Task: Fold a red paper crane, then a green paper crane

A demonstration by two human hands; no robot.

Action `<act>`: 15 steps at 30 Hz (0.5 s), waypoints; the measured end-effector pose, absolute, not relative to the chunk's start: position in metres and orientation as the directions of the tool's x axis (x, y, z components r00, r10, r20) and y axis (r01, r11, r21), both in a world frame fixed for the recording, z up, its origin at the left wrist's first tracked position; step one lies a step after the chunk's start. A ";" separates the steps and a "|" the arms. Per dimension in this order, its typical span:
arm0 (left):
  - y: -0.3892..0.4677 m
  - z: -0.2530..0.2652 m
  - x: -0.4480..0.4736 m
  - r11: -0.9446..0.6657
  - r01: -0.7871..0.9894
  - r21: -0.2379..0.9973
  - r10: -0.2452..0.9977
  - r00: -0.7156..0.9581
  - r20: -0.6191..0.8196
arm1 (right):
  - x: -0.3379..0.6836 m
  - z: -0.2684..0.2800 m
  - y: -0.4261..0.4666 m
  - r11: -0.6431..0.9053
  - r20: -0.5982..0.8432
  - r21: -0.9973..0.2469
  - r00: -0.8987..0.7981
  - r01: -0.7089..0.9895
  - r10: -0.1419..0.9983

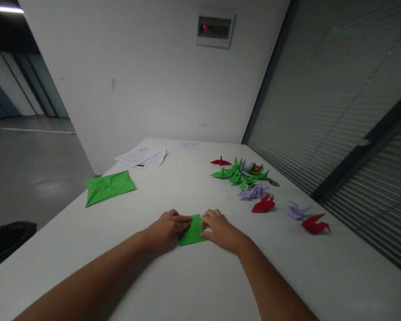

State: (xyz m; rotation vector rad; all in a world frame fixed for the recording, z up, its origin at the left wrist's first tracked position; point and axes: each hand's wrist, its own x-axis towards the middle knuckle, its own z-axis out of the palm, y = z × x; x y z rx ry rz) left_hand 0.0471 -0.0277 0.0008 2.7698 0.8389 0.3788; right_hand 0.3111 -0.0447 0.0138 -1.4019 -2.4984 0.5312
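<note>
A small folded square of green origami paper [194, 231] lies on the table between my two hands. My left hand [169, 228] holds its left side, with the fingers pressed together on the paper; its thumb is hidden. On the right edge, my right hand [218, 227] has thumb and curled fingers closed on the paper. Part of each side is covered by fingers. A larger green sheet [110, 188] with crease lines lies apart, at the table's left edge.
Green, purple and red folded paper cranes [243, 173] are heaped at the back right. Nearer stand a red crane [316, 224] and a purple one [297, 211]. Printed sheets [138, 157] lie at the back left. A black-lined bin [10, 240] is beside the white table [187, 285].
</note>
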 end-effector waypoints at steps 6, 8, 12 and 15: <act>-0.030 0.003 0.049 -0.812 0.526 0.253 0.570 0.808 0.149 | 0.311 0.012 -0.044 0.482 0.023 -0.418 -0.521 0.770 0.853; -0.030 0.003 0.049 -0.808 0.543 0.229 0.578 0.805 0.131 | 0.312 0.012 -0.044 0.485 0.023 -0.414 -0.524 0.771 0.852; -0.031 0.001 0.048 -0.798 0.570 0.197 0.595 0.798 0.099 | 0.315 0.013 -0.043 0.478 0.008 -0.401 -0.519 0.781 0.855; -0.031 0.001 0.046 -0.797 0.573 0.192 0.595 0.799 0.086 | 0.317 0.014 -0.043 0.472 -0.005 -0.387 -0.514 0.792 0.858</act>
